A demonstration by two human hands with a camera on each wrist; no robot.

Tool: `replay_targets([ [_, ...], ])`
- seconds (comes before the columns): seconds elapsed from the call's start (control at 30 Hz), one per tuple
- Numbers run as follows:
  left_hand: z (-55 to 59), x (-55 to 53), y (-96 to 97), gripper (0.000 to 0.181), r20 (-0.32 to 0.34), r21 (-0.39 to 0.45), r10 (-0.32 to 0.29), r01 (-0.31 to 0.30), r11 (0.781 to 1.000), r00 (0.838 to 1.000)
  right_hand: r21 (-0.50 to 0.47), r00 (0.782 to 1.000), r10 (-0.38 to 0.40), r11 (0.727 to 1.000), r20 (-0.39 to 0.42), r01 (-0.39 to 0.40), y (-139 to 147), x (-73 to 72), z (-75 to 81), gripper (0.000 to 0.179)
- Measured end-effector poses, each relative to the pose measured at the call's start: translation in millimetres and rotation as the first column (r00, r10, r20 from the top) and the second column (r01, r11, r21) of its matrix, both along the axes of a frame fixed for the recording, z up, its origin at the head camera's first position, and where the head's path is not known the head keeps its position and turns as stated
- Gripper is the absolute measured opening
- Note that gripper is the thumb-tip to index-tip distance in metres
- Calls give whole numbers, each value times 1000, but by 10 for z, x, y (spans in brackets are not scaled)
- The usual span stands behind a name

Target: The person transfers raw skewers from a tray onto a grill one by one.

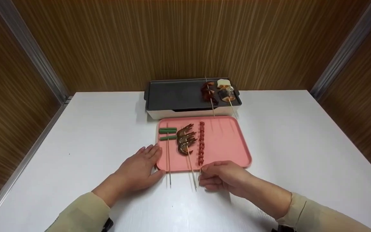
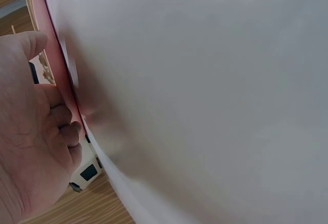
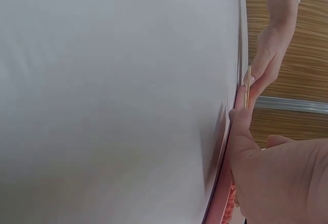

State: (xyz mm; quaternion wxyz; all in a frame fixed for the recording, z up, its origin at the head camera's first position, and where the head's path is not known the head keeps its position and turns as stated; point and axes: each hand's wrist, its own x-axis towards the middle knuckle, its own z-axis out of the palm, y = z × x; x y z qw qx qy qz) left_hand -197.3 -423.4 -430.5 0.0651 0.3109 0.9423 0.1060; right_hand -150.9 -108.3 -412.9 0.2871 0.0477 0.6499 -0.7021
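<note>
A pink tray [image 1: 224,141] lies on the white table. My left hand [image 1: 138,169] rests at its left edge, fingers extended and touching the rim. At the tray's front edge, my right hand [image 1: 227,177] pinches the stick of a red meat skewer [image 1: 201,141] between thumb and fingers; the meat pieces lie on the tray. Left of it is a skewer of shrimp [image 1: 185,140]. A skewer of green vegetable pieces [image 1: 168,130] lies nearest my left hand. In the right wrist view, the right hand [image 3: 271,167] hides most of the skewer.
Behind the tray stands a grill with a dark plate [image 1: 175,95] and a white base. On its right side lie a glazed dark-red skewer [image 1: 208,91] and a skewer with white and browned pieces [image 1: 226,93], their sticks overhanging the front. Wood-grain panels [image 1: 185,38] enclose the table.
</note>
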Motion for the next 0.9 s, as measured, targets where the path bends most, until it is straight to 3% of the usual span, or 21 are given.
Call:
replay_targets([
  [0.33, 6, 5, 0, 77, 1, -15, 3, -3, 1000, 1000, -27, 1000, -10, 1000, 11, 11, -6, -25, -22, 34],
  [0.9, 24, 21, 10, 76, -9, 4, 5, -4, 1000, 1000, -26, 998, -58, 998, 3, 58, 100, -13, -32, 26],
])
